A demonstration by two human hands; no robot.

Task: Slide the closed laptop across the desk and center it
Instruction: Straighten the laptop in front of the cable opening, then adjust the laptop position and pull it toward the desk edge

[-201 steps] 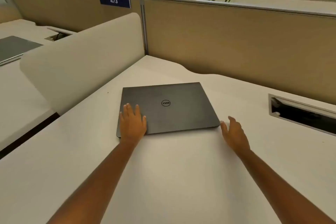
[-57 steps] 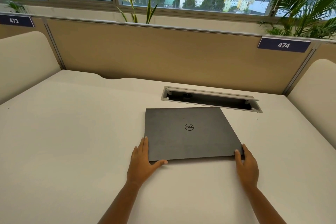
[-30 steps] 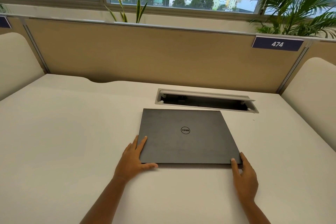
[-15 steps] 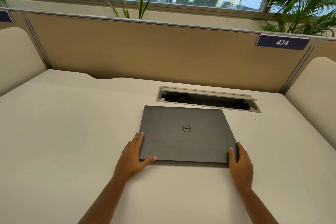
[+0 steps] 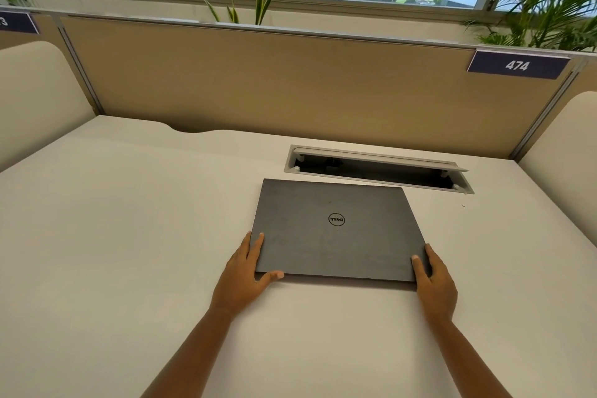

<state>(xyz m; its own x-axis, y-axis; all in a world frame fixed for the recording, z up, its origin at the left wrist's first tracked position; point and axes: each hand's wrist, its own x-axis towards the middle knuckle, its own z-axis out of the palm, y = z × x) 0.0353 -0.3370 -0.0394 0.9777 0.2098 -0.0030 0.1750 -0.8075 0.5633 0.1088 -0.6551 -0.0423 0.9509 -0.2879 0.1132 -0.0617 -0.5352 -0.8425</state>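
Head view shows the closed laptop [image 5: 336,233] lying flat on the desk [image 5: 129,236], just short of the open cable tray [image 5: 378,168]. The left hand [image 5: 242,278] clasps its near-left corner, fingers along the side and thumb at the front edge; the right hand [image 5: 434,278] clasps the near-right corner, thumb on the lid. It looks close to centred between the side screens — perhaps a shade right, with its edges slightly askew to the tray. Letting go remains. The desk's near edge is out of frame, and the fingers under the right corner are hidden.
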